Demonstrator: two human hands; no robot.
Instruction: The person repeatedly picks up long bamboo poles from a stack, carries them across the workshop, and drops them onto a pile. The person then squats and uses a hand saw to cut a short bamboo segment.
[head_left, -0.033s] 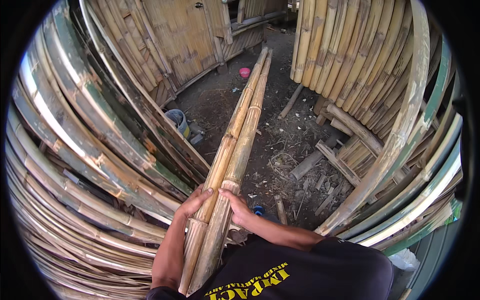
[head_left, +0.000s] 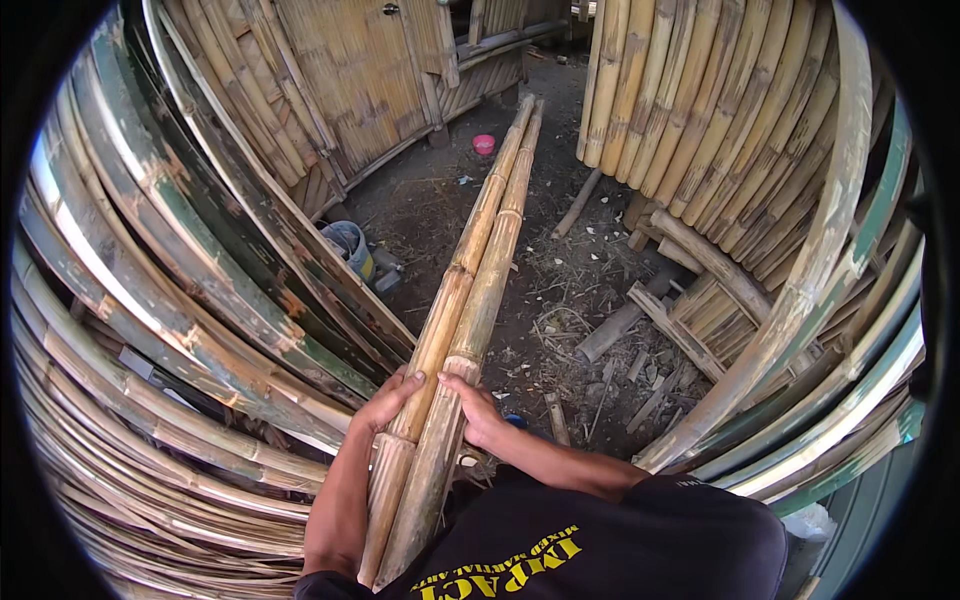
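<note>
Two long yellow-brown bamboo poles lie side by side, running from beside my dark shirt out over the ground. Around the outer side of the left bamboo pole (head_left: 463, 275) curls my left hand (head_left: 391, 402), its thumb resting on top. My right hand (head_left: 478, 412) grips the right bamboo pole (head_left: 488, 290) from its outer side, thumb also on top. Both hands are closed, at about the same distance along the poles, with the thumbs close together. The fingers under the bamboo are hidden.
Curved-looking bamboo lengths (head_left: 150, 200) crowd the left; more bamboo (head_left: 790, 310) rises on the right. A bamboo panel (head_left: 690, 110) stands at far right, a woven wall (head_left: 350, 80) at far left. On the littered ground sit a bucket (head_left: 347, 243), a pink bowl (head_left: 484, 145) and a cut log (head_left: 610, 333).
My hands keep the same hold on both poles. The surroundings have shifted slightly in the picture, with the bucket and bowl a little further left.
</note>
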